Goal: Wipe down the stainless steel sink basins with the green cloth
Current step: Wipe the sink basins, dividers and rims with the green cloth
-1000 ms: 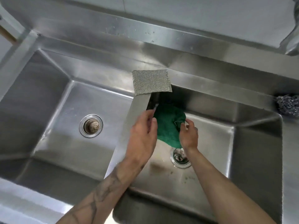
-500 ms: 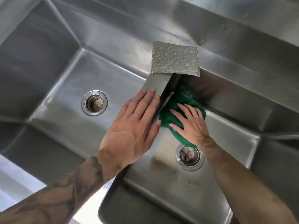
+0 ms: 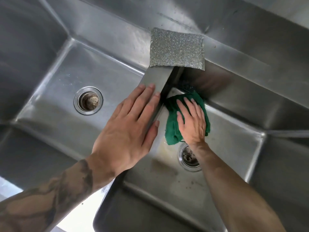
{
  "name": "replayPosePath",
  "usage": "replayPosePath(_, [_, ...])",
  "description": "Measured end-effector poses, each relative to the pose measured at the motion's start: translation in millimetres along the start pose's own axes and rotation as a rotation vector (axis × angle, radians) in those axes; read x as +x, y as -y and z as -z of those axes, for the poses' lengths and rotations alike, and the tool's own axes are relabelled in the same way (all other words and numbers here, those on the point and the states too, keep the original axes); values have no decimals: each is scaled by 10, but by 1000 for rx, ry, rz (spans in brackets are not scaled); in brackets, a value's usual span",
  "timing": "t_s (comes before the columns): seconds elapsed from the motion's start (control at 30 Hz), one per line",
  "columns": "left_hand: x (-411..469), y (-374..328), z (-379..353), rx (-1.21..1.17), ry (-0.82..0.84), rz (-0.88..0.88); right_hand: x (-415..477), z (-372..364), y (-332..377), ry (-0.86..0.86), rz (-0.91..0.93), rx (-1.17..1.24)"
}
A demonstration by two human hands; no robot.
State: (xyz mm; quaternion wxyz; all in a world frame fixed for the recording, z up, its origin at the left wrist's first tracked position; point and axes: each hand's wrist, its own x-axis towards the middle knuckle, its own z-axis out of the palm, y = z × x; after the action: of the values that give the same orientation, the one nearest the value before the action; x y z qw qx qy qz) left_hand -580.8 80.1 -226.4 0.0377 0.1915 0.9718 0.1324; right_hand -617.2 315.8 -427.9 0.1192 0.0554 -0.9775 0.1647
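The green cloth lies bunched on the floor of the right basin, close to its far left corner. My right hand presses flat on the cloth with straight, spread fingers. My left hand rests flat on the steel divider between the two basins, fingers straight, thumb over the divider's right edge. The left basin lies to the left of the divider.
A silver mesh scouring pad lies on the divider's far end at the back ledge. The left basin's drain and the right basin's drain are uncovered. Brownish stains mark the right basin floor near its drain.
A second ago both hands held the cloth up at the divider. Since then the right hand has flattened the cloth onto the basin floor, and the left hand has laid flat on the divider.
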Motion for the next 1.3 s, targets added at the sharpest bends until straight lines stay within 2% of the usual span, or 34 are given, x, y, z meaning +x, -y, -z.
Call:
replayPosePath(0.1, [0,-1,-12,14,1,-7,-117,38,140,-188,-341,-3])
replayPosePath(0.17, [-10,-9,-15,21,-6,-2,-49,20,351,-223,-510,45])
replayPosePath(0.23, [-4,0,-23,27,-16,-7,96,-50,642,-184,-625,103])
replayPosePath(0.27, [1,6,-25,24,-20,-8,144,-84,771,-116,-609,98])
replayPosePath(0.33, [5,17,-25,10,-20,-13,143,-112,831,23,-435,47])
replayPosePath(0.4, [0,19,-14,5,-22,-12,68,-62,639,38,-301,-5])
replayPosePath(0.43, [1,22,-16,7,-25,-12,10,-22,489,16,-299,-39])
replayPosePath(0.57, [11,3,-25,26,-11,-17,-201,125,139,-142,-536,-12])
replayPosePath(0.63, [13,6,-31,55,10,-19,-111,90,313,-210,-651,25])
replayPosePath(0.7, [5,20,-39,64,21,-16,60,-19,615,-222,-664,54])
replayPosePath(0.8, [8,38,-46,24,-8,-27,175,-122,845,-55,-419,88])
replayPosePath(0.87, [1,39,-42,25,-14,-27,124,-73,611,3,-279,28])
replayPosePath(0.9, [-2,33,-41,28,-16,-28,38,-12,425,1,-271,-28])
replayPosePath(1.03, [13,23,-37,40,-17,-35,-303,248,-91,-57,-518,-105])
replayPosePath(1.17, [9,16,-36,52,-17,-35,-84,99,331,-169,-741,-32])
replayPosePath(1.23, [12,19,-43,62,-11,-32,96,-30,601,-183,-760,5])
replayPosePath(1.3, [9,32,-44,73,3,-33,90,-54,685,-36,-682,-13])
